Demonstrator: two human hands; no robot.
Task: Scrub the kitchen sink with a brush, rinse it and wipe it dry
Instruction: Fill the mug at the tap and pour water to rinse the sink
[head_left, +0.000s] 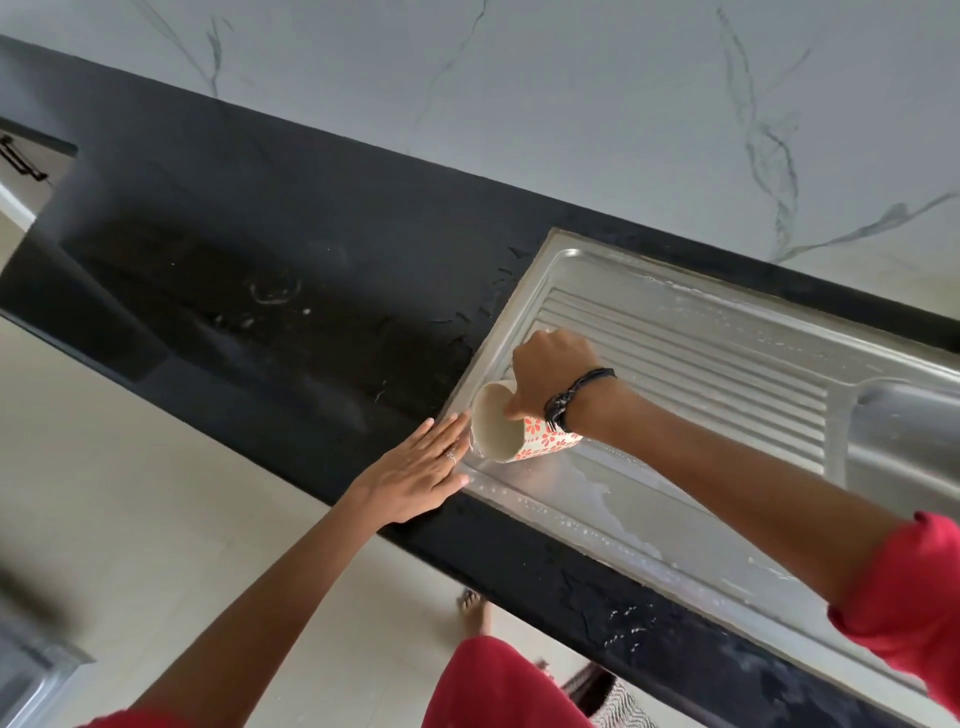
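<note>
The steel sink (675, 332) has a ribbed drainboard, with its basin (904, 431) at the right edge of view. My right hand (550, 374) grips a white mug with red flowers (511, 434), tipped on its side over the drainboard's left front corner, its mouth facing left. Water and soap foam lie on the drainboard below it. My left hand (415, 473) lies flat with fingers together on the sink's left rim, beside the mug's mouth. No brush is in view.
The black counter (249, 270) stretches left of the sink, with water drops near the sink's rim. A white marbled wall (519, 104) runs behind. Pale floor tiles (156, 493) lie below the counter's front edge, and my foot (475, 605) shows there.
</note>
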